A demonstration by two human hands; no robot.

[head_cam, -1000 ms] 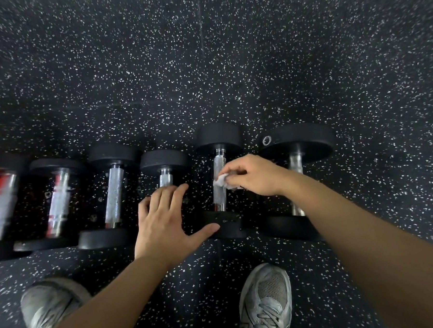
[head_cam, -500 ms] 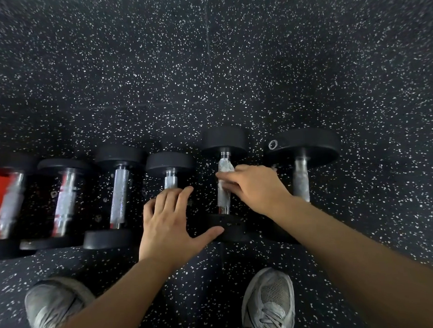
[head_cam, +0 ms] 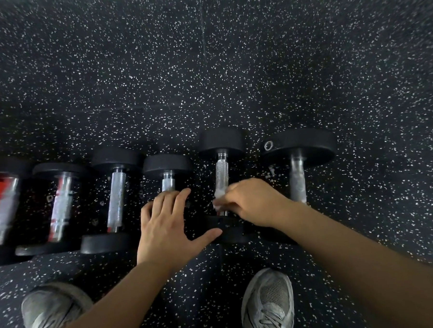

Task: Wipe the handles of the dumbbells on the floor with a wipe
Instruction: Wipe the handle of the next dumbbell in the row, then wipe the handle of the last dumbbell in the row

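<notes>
Right hand slid nearer; wipe mostly hidden on handle.

There is only one view here, from a wide-angle camera on the person's head, aimed steeply down at the speckled floor in front of them. It sits close: both forearms reach in from the bottom edge, and two grey shoes show below. A row of dumbbells crosses the middle. The left edge looks smeared, perhaps by motion, and the frame bends toward its corners.
</notes>
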